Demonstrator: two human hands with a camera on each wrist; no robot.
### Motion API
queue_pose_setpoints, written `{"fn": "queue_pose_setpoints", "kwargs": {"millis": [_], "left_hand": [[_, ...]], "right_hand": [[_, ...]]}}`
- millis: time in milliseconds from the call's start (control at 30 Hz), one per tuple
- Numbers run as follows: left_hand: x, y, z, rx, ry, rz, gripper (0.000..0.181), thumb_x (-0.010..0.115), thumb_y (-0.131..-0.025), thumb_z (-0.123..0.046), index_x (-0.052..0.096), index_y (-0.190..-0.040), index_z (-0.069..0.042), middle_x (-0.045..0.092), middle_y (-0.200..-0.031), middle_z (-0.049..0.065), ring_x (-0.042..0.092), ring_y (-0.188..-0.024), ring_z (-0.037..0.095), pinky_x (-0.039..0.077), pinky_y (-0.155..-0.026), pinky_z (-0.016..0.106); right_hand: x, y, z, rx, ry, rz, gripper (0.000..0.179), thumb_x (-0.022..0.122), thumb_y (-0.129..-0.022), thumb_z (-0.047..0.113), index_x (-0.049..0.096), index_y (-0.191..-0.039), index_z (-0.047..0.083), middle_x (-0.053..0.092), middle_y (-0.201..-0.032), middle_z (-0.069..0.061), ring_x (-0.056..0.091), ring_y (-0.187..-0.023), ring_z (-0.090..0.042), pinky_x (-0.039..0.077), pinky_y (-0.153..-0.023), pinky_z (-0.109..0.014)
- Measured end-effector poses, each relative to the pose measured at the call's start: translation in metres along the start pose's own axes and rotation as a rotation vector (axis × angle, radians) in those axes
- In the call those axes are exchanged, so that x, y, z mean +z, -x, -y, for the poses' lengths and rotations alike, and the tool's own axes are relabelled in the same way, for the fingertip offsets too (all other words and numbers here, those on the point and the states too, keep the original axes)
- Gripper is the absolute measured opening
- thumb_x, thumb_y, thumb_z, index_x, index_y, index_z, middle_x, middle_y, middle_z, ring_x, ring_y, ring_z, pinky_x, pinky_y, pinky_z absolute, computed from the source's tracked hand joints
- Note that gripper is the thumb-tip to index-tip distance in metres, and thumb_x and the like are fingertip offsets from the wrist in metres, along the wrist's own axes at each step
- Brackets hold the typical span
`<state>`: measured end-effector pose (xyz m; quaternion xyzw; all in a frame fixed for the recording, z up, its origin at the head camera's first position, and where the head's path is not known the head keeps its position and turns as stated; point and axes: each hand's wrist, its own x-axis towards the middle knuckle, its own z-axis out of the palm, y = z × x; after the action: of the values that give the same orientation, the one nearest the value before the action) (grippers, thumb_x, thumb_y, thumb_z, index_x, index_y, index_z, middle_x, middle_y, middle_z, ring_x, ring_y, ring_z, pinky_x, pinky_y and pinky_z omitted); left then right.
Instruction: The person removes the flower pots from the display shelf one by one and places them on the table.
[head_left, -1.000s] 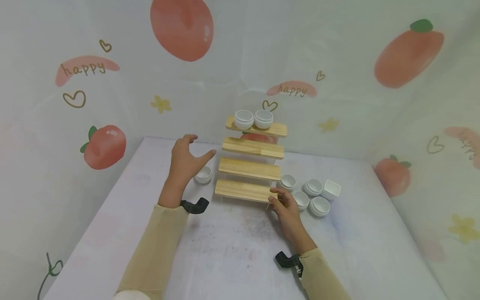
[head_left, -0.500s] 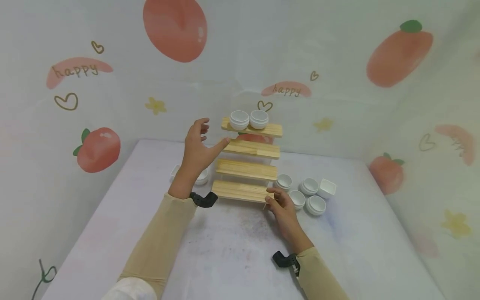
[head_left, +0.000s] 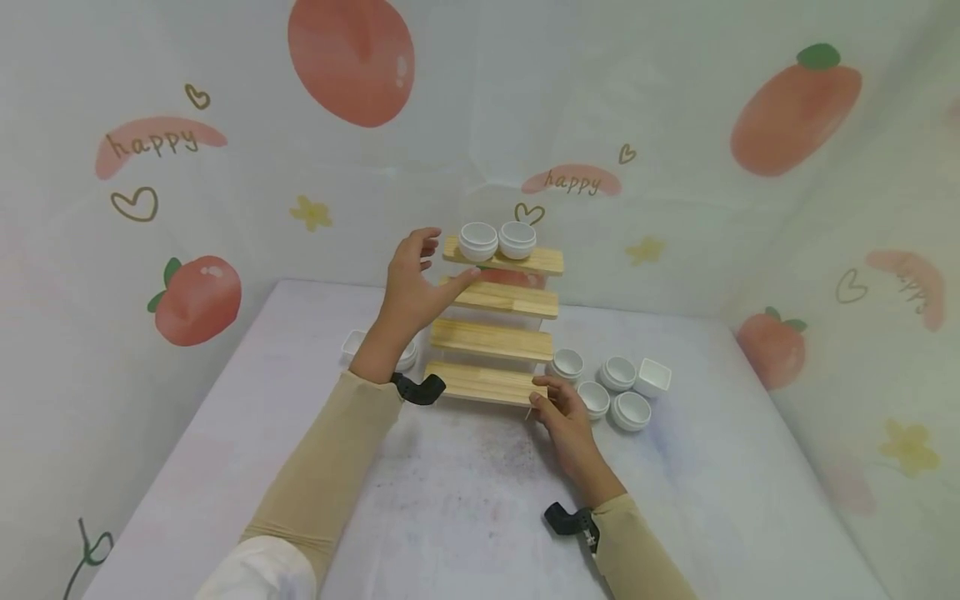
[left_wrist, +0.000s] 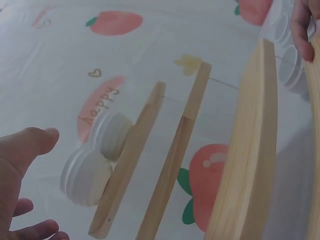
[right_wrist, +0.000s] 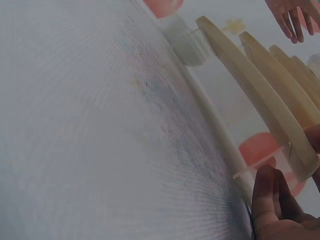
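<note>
A stepped wooden display rack (head_left: 491,339) with clear supports stands on the table. On its top board sit two white round bowls, the left bowl (head_left: 477,242) and the right bowl (head_left: 517,240), side by side. My left hand (head_left: 416,283) is raised just left of the upper boards, thumb and fingers spread. In the left wrist view, a gap shows between the thumb (left_wrist: 42,141) and the nearer bowl (left_wrist: 86,177). My right hand (head_left: 567,417) grips the right end of the lowest board (right_wrist: 265,100), its fingers by the clear support.
Right of the rack are several white round bowls (head_left: 632,411) and a square white dish (head_left: 653,377). Left of it, another square dish (head_left: 353,343) and a round bowl (head_left: 407,357) are partly hidden behind my left forearm. A printed cloth backdrop (head_left: 675,83) rises behind the table.
My left hand has moved up and right, from beside the lower left bowl to the upper boards. The right hand keeps its grip. The head view has shifted slightly.
</note>
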<state>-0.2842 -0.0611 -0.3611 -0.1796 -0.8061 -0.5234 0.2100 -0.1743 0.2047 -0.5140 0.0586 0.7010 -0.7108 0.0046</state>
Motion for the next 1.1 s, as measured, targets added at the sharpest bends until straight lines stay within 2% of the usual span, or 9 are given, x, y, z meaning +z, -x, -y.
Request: {"fn": "queue_pose_setpoints", "kwargs": {"millis": [233,400,600,1100], "left_hand": [[0.005,-0.010,-0.001,0.031,-0.028,0.015,0.081,0.090,-0.087,-0.035,0.050,-0.149,-0.003,0.058,-0.137,0.022,0.054,-0.129,0.039,0.051,-0.110,0.048],[0.010,-0.016,0.001,0.043,-0.007,0.019,0.076,0.088,-0.088,-0.032,0.052,-0.147,-0.001,0.057,-0.140,0.024,0.055,-0.129,0.038,0.051,-0.110,0.049],[0.017,-0.020,0.001,0.076,-0.001,0.005,0.070,0.088,-0.088,-0.028,0.055,-0.143,0.000,0.058,-0.135,0.021,0.055,-0.124,0.034,0.053,-0.106,0.046],[0.031,-0.034,-0.001,0.049,0.004,0.001,0.070,0.086,-0.089,-0.026,0.054,-0.142,0.005,0.056,-0.132,0.024,0.056,-0.122,0.034,0.054,-0.106,0.043]], "right_hand": [[0.000,-0.001,0.000,-0.003,-0.011,0.004,0.035,0.067,-0.104,0.010,0.061,-0.138,0.006,0.058,-0.129,-0.011,0.061,-0.110,-0.018,0.057,-0.090,-0.026],[0.000,0.000,0.001,-0.013,-0.013,0.000,0.036,0.067,-0.104,0.009,0.060,-0.138,0.005,0.059,-0.128,-0.011,0.061,-0.109,-0.018,0.057,-0.089,-0.025],[0.000,0.000,-0.001,-0.023,-0.036,0.004,0.035,0.068,-0.103,0.008,0.061,-0.137,0.004,0.060,-0.127,-0.012,0.061,-0.109,-0.018,0.057,-0.088,-0.025],[0.002,0.000,-0.001,-0.019,-0.022,0.001,0.035,0.067,-0.104,0.009,0.061,-0.138,0.005,0.059,-0.127,-0.012,0.060,-0.108,-0.018,0.057,-0.088,-0.025]]}}
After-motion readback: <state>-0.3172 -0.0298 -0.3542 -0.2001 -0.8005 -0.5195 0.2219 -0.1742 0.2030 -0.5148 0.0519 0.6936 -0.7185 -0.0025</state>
